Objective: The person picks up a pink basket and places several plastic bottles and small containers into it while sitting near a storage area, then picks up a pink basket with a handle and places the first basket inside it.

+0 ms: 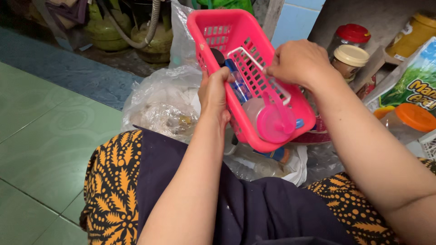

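Observation:
A pink plastic basket (229, 29) with slotted walls is tilted in front of me. My left hand (214, 93) grips its near left rim. My right hand (297, 61) is closed on the basket's right rim, fingers at a white plastic piece (259, 68) inside it. In the basket lie a clear cup with a pink lid (272, 120) and a blue-and-white tube (238, 84). My knees, in orange-patterned dark cloth (116, 181), show below.
A clear plastic bag of rubbish (163, 102) sits on the green tiled floor (41, 127) under the basket. Jars with red, cream and orange lids (352, 52) and a green packet (415, 84) stand at right. Green gas cylinders (106, 27) stand at the back.

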